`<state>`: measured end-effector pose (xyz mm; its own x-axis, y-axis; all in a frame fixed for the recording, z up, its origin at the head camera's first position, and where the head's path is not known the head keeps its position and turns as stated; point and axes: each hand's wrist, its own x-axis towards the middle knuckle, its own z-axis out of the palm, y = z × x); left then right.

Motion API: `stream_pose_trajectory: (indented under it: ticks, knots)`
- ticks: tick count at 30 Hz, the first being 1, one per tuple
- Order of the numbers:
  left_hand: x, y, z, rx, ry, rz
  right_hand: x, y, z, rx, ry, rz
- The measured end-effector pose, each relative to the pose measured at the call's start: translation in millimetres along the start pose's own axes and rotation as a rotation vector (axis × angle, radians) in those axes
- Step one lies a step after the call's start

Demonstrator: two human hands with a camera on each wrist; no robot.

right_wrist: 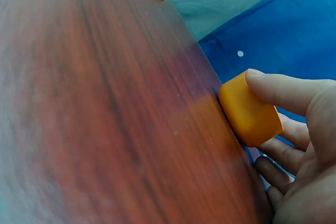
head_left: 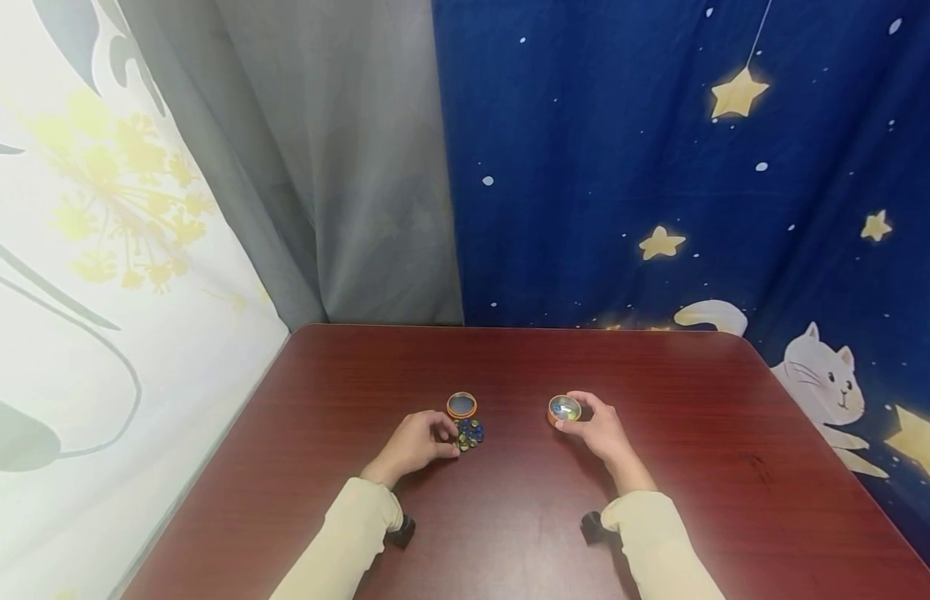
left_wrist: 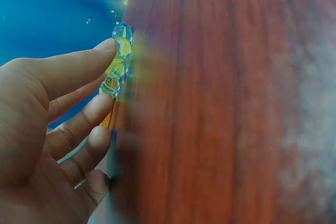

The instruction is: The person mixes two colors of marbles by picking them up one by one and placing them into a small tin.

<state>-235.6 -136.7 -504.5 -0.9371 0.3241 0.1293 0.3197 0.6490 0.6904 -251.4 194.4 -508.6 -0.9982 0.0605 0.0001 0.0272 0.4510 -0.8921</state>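
Several glass marbles (head_left: pixel 470 433), clear with blue and yellow swirls, lie in a small cluster on the dark red table. At the cluster's left edge is my left hand (head_left: pixel 414 443), its thumb and fingertips spread around the nearest marbles (left_wrist: pixel 118 66). A gap shows between thumb and fingers; whether they touch a marble I cannot tell. To the right, my right hand (head_left: pixel 602 431) grips a small round orange container (right_wrist: pixel 249 109) between thumb and fingers. Bluish and yellowish glass shows inside the container in the head view. Its base seems to rest on the tabletop.
Just behind the marbles lies a round orange-rimmed piece (head_left: pixel 461 416) with a greyish middle, like a lid. The wooden table (head_left: pixel 510 517) stretches out on all sides. Grey and blue star-patterned curtains (head_left: pixel 585 167) hang behind it, and a pale patterned cloth (head_left: pixel 135 350) hangs at left.
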Motion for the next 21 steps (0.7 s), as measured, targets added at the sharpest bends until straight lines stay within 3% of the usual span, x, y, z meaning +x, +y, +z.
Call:
stream_pose_trajectory:
  ticks: [21]
  knots:
    - [-0.9, 4.6, -0.8, 0.044, -0.023, -0.015, -1.1, -0.5, 0.5, 0.011, -0.01, 0.01]
